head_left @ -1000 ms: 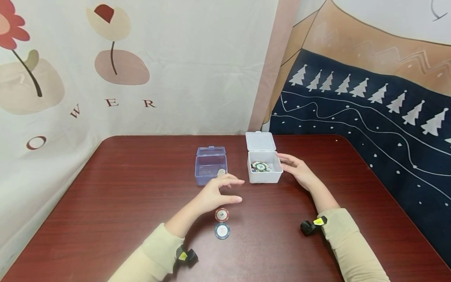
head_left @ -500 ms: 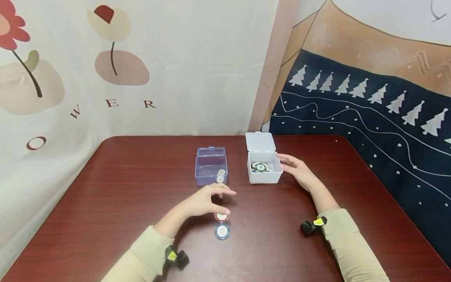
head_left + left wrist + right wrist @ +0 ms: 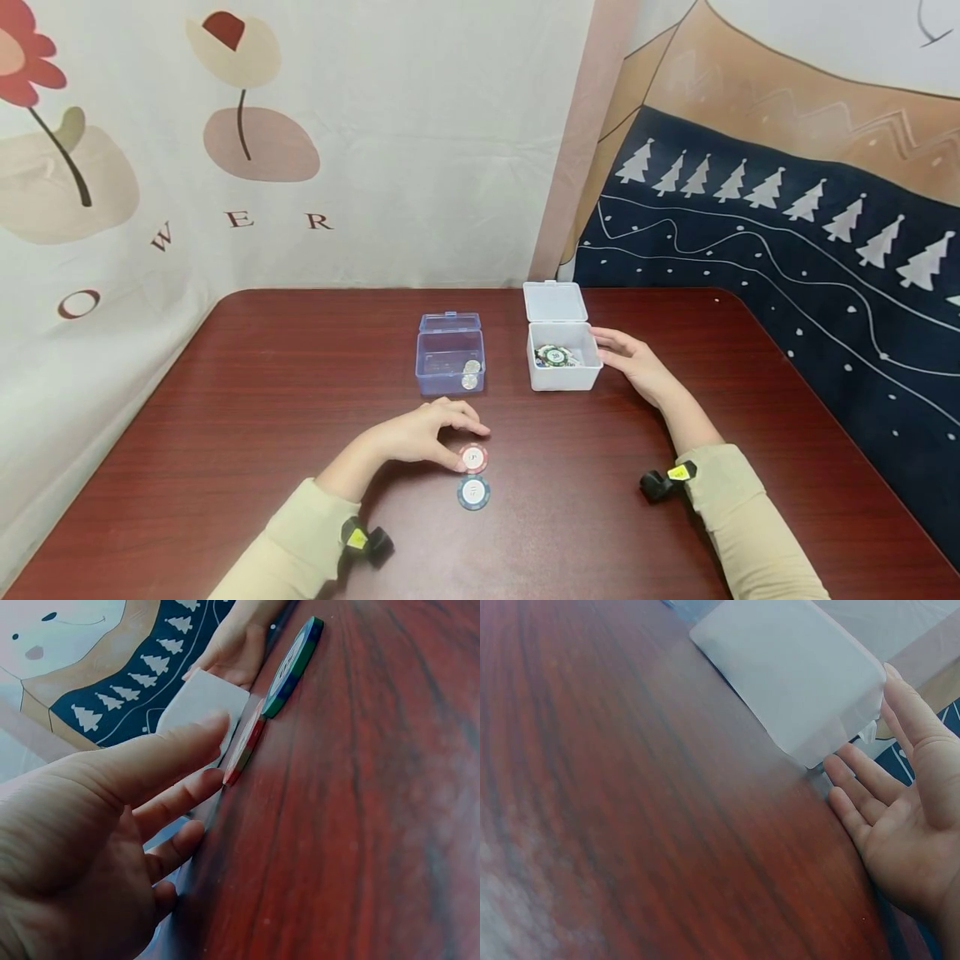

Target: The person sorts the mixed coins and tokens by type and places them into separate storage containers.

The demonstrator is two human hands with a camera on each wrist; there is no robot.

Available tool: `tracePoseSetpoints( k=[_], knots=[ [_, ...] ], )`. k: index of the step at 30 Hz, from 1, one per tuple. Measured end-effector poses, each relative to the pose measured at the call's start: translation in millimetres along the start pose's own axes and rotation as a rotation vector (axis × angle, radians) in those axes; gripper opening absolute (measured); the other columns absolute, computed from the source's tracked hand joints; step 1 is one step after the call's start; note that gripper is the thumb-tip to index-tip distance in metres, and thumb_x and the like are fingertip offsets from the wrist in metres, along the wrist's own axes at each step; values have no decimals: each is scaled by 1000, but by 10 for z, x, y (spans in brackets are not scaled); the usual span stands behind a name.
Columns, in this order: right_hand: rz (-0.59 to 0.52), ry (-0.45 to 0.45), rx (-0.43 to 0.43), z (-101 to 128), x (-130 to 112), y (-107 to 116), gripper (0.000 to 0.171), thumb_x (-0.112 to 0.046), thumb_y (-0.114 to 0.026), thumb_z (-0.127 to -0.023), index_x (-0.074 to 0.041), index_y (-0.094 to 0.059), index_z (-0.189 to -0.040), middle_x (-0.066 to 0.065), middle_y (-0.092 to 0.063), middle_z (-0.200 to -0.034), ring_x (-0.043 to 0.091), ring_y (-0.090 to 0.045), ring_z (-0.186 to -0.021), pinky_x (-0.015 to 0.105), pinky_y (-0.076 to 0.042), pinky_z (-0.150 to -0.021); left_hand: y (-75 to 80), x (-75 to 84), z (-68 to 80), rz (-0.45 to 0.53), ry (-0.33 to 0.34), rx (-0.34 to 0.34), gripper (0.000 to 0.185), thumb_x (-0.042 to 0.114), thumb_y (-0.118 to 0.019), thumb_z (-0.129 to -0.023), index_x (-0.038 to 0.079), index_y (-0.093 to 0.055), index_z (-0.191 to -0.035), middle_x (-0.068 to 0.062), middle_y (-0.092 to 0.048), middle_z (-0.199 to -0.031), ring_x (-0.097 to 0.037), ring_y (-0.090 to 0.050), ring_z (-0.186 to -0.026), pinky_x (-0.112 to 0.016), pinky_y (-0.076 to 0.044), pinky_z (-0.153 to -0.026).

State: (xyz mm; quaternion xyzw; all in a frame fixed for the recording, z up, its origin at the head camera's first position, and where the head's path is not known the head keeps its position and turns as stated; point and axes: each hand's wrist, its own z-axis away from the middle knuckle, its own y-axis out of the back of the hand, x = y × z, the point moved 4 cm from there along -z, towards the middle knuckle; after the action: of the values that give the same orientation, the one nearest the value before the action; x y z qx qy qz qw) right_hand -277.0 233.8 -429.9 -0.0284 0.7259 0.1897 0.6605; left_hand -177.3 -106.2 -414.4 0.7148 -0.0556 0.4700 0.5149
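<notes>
My left hand [image 3: 422, 433] hovers low over the table with thumb and fingers spread apart. Its thumb tip is beside a red poker chip [image 3: 476, 456], which lies flat; in the left wrist view the fingers come close to that red chip [image 3: 244, 750], and I cannot tell whether they touch it. Just nearer to me lies a blue poker chip [image 3: 473, 492]. On the right, my right hand [image 3: 633, 365] rests its fingertips against the side of an open white box [image 3: 564, 382] holding several chips [image 3: 555, 356]. The right wrist view shows those fingers extended along the box [image 3: 795, 682].
A translucent blue box [image 3: 432, 382] stands left of the white one, lid up, with silvery round pieces [image 3: 469, 382] in its right side. Both boxes sit on a dark red wooden table [image 3: 300, 350]. Printed cloths hang behind and to the right.
My left hand has drawn back from beside the blue box toward me and down to the red chip, uncovering the silvery pieces. My right hand stays at the white box.
</notes>
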Motion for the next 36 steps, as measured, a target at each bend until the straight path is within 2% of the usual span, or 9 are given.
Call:
tracePoseSetpoints(
  k=[4,11,19,25,36],
  knots=[
    [-4,-1,-4,3,-13,-4,52,-17,-62,-94,-5,-45,-141,17,-46,-140,24,-43,-126,47,-30,-105,-9,12,5,-54,-7,-37,50,20,-80,-75,14,-67,-123,9,-56,-115,-11,-42,-107,-42,-28,-94],
    [-9,-11,-11,10,-36,-6,50,-11,-59,-95,-2,-42,-142,20,-44,-141,26,-42,-126,42,-32,-104,-25,16,-15,-117,-14,-65,53,14,-81,-71,17,-67,-122,12,-52,-114,-11,-40,-106,-40,-28,-91],
    [-2,0,1,4,-4,10,50,-14,-60,-95,-4,-45,-141,20,-46,-140,27,-42,-127,50,-28,-106,-35,31,-47,-106,12,-53,50,14,-82,-68,20,-70,-116,13,-52,-111,-10,-41,-103,-39,-27,-90],
    [-2,6,-3,16,-16,3,49,-15,-61,-94,-6,-46,-141,18,-47,-140,24,-44,-125,49,-29,-105,-29,46,-52,-128,16,-45,43,15,-83,-67,22,-72,-108,13,-53,-108,-10,-42,-103,-39,-28,-90],
    [-4,-8,-6,13,-26,-5,50,-15,-61,-95,-5,-45,-141,17,-47,-140,26,-43,-126,48,-29,-105,-28,55,-28,-143,-5,-11,39,17,-83,-69,20,-72,-106,14,-56,-104,-9,-43,-102,-39,-29,-91]
  ],
)
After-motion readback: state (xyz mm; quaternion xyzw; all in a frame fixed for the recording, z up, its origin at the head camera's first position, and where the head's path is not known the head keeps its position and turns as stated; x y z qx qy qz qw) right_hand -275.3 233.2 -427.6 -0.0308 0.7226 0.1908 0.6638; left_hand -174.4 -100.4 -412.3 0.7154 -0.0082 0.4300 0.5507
